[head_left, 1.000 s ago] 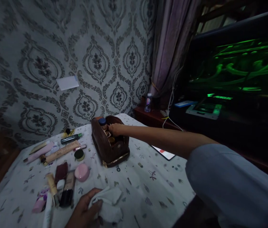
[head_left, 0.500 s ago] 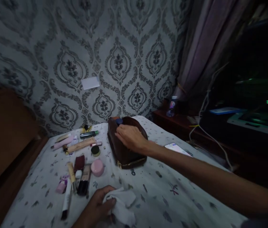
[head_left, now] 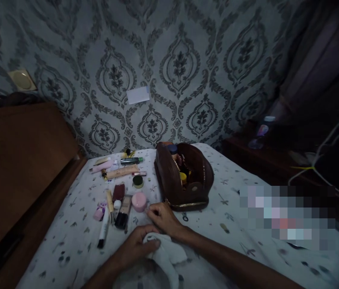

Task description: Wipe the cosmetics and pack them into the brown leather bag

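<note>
My left hand (head_left: pixel 143 243) pinches a crumpled white cloth (head_left: pixel 171 251) low in the middle of the view. Just beyond it, my right hand (head_left: pixel 165 220) has its fingers curled in, beside a round pink jar (head_left: pixel 139 201). Whatever those fingers hold, if anything, I cannot make out. Behind the hands, a brown toiletry bag (head_left: pixel 187 196) gapes with its zip undone. Inside it show a dark blue cap (head_left: pixel 172 149) and a yellow lid (head_left: pixel 183 178). Left of the bag lie a small dark-lidded jar (head_left: pixel 138 182), a foundation bottle (head_left: pixel 124 208) and a white tube (head_left: pixel 103 229).
Several more cosmetics, among them a long beige tube (head_left: pixel 122 171) and a dark green-capped bottle (head_left: pixel 130 161), lie toward the wall. A wooden board (head_left: pixel 21 160) borders the patterned sheet on the left. A bottle (head_left: pixel 261 134) stands at the right, and a pixelated patch covers something near it.
My right hand has come back from the bag's opening toward my left hand, uncovering the bag's inside. My left hand still holds the cloth. The view has turned left.
</note>
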Tool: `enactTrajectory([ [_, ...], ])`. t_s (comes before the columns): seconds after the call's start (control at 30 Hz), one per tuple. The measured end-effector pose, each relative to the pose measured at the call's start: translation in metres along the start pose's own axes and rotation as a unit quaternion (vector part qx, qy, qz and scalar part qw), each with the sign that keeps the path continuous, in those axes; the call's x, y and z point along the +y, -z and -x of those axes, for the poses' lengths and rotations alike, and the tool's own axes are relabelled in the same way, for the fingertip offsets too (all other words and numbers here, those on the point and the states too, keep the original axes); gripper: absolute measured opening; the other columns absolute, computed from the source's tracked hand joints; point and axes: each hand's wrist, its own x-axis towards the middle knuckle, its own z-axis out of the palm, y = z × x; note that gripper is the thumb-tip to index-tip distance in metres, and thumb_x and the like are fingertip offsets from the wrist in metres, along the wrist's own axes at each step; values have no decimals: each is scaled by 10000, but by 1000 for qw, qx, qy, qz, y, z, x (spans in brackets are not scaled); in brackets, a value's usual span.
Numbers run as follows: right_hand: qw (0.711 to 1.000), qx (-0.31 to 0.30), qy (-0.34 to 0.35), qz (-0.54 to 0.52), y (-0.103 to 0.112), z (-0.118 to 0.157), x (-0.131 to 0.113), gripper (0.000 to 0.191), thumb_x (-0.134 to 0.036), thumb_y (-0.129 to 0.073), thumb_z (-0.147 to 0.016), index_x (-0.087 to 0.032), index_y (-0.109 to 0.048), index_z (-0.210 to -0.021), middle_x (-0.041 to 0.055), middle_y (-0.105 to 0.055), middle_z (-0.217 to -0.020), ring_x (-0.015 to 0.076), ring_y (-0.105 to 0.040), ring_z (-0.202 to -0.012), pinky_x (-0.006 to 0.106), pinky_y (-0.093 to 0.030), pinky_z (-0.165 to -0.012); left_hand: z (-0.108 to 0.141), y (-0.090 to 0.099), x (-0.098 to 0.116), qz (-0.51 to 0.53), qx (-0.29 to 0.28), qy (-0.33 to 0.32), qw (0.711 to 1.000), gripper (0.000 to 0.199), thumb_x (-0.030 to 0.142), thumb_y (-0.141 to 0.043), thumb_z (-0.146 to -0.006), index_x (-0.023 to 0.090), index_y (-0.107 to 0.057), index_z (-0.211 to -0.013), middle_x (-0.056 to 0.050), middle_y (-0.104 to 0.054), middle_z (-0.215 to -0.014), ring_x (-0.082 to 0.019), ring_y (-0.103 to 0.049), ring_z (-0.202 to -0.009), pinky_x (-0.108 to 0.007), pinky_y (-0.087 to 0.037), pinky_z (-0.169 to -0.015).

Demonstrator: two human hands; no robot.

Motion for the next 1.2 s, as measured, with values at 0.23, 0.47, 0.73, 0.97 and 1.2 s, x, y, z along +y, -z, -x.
enactTrajectory([
  [0.23,999,18,1,-34,-9,1,2,384,-334,-431,-860,-195,-293,-529,-55,-263,-512,86,-297,-516,243,-200,-513,-1,-6,0,-99,15,-55,993,466,616,-595,-814,159,-532,-751,25,-451,-675,-116,-416,-639,-225,-335,-596],
  [0.47,998,25,27,-48,0,9,2,353,-213,-489,-780,-187,-267,-508,-57,-299,-488,76,-314,-494,248,-194,-522,-1,-6,-2,-190,14,-44,981,499,658,-534,-823,184,-469,-682,27,-416,-635,-133,-397,-638,-247,-327,-602],
  [0.73,997,24,40,-60,2,16,5,357,-269,-459,-830,-194,-286,-527,-51,-328,-506,87,-337,-509,252,-219,-540,0,-6,3,-171,3,-37,985,456,608,-574,-819,174,-504,-700,27,-432,-632,-126,-409,-619,-234,-325,-576],
  [0.97,997,-8,31,-75,1,8,-1,392,-321,-457,-848,-201,-283,-518,-59,-254,-501,86,-261,-496,256,-182,-503,2,-3,6,-148,1,-49,988,391,535,-685,-737,163,-565,-750,9,-525,-718,-149,-481,-714,-238,-380,-670],
  [1.2,994,-21,7,-111,-11,5,0,409,-416,-424,-891,-200,-338,-555,-45,-308,-542,98,-332,-540,230,-239,-505,5,0,9,-167,4,-72,983,196,345,-648,-760,172,-557,-771,8,-547,-774,-156,-508,-769,-249,-398,-746],
])
